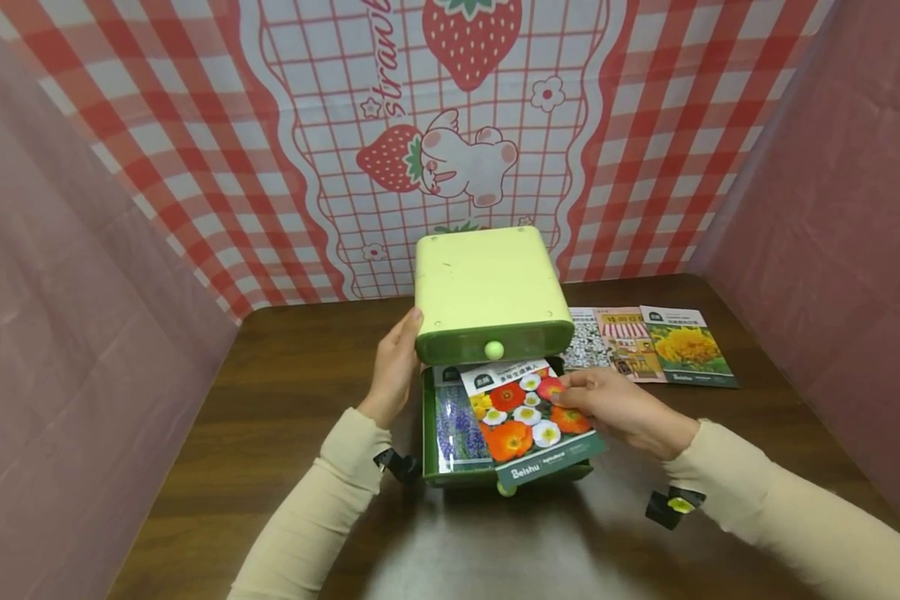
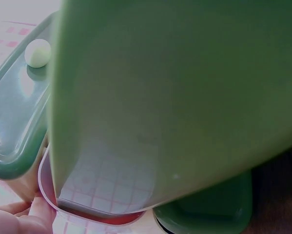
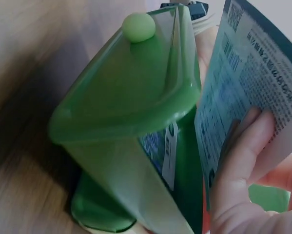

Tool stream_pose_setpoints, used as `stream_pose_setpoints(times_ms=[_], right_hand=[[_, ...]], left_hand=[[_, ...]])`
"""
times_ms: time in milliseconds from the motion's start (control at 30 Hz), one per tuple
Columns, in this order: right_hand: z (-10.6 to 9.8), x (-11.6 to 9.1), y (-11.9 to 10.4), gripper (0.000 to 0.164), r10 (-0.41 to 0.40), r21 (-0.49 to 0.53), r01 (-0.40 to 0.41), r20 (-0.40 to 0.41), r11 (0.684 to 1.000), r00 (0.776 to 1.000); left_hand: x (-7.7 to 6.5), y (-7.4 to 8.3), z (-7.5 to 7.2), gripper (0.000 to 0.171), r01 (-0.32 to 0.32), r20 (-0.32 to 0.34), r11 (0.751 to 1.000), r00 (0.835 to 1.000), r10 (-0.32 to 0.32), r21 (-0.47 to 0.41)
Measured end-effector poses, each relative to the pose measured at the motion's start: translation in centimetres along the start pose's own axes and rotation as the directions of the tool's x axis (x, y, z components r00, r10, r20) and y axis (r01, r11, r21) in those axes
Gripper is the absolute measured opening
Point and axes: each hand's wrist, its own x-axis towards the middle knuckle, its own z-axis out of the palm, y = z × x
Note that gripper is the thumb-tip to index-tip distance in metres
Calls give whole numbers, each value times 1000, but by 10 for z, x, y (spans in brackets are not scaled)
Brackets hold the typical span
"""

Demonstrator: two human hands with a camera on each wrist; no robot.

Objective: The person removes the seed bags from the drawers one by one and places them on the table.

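A small drawer cabinet [image 1: 487, 279] with a pale yellow-green top stands on the table. Below its shut top drawer [image 1: 457, 343], a green drawer [image 1: 429, 425] is pulled out toward me. Inside it lies a seed packet with purple flowers [image 1: 457, 425]. My right hand [image 1: 622, 404] pinches a seed packet with red, orange and white flowers [image 1: 521, 425] by its right edge, tilted over the pulled-out drawer. The packet's printed back [image 3: 253, 73] faces the right wrist view. My left hand [image 1: 396, 367] rests against the cabinet's left side, fingers partly hidden behind it.
Right of the cabinet, several packets lie overlapping: one with white flowers [image 1: 588, 337], one with a striped awning [image 1: 630, 342], and one with yellow flowers [image 1: 686, 346]. Another green drawer [image 3: 102, 204] sits lower in the cabinet. A checked cloth [image 1: 195, 150] hangs behind.
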Motion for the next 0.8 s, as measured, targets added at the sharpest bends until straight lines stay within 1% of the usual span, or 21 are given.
stream_pose_setpoints(times_ms=[100, 233, 333, 433, 500, 567, 633, 700, 800], right_hand=[[-6, -8, 3, 38, 0, -22, -1, -13, 1000, 1000], [-15, -18, 6, 44, 27, -29, -28, -27, 999, 999], [-26, -26, 10, 52, 33, -19, -32, 10, 999, 999], [-41, -34, 17, 51, 25, 14, -26, 74, 1000, 997], [-52, -40, 22, 48, 17, 39, -21, 105, 999, 994], [-63, -45, 28, 40, -8, 59, -1, 145, 998, 989], [-73, -49, 34, 31, -33, 81, 18, 191, 997, 981], [-84, -53, 40, 25, -56, 99, 34, 221, 994, 974], [-100, -58, 49, 24, -73, 130, 43, 241, 991, 968]], left_hand=[[-1, -1, -1, 60, 1, 5, 1000, 1000, -1, -7], [0, -2, -1, 60, 0, 6, 1000, 1000, 0, -5], [0, -2, -1, 60, -7, 17, 1000, 1000, 7, -6], [-1, -2, -2, 61, -8, 23, 1000, 1000, 8, -8], [-1, -2, -1, 61, -8, 22, 1000, 1000, 8, -6], [0, -2, -1, 62, -6, 23, 1000, 1000, 6, -4], [0, -2, -1, 62, -8, 23, 1000, 1000, 8, -5], [0, -1, -1, 63, -8, 20, 1000, 1000, 9, -5], [-1, -1, -1, 63, -12, 13, 1000, 1000, 12, 6]])
